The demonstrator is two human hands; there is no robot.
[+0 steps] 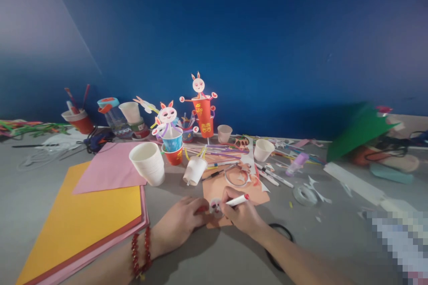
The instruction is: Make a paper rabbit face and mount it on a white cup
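Marker (238,200) and paper face (215,207) sit side by side over the near-left part of the orange sheet (261,197). From my station I see the right hand (245,216) with its grip closed around the white-barreled marker, whose long axis runs from the fingertips rightward and slightly far, to the red end; the writing tip is hidden from me behind the fingers. The small round face lies directly left of that grip, very close to it. The left hand (183,220) comes in from the opposite side, fingertips at the face's left edge, so I judge both hands about equally near. Something reddish shows by those fingertips, and I cannot tell whether they pinch it or merely steady the paper. On the near side, I have open gray table (190,267) between the forearms. The far side is tighter: a tilted white paper cup (195,170) is just beyond the left hand, while a tape roll (305,196) lies well to the right. A black loop (288,231) passes beneath the right forearm.
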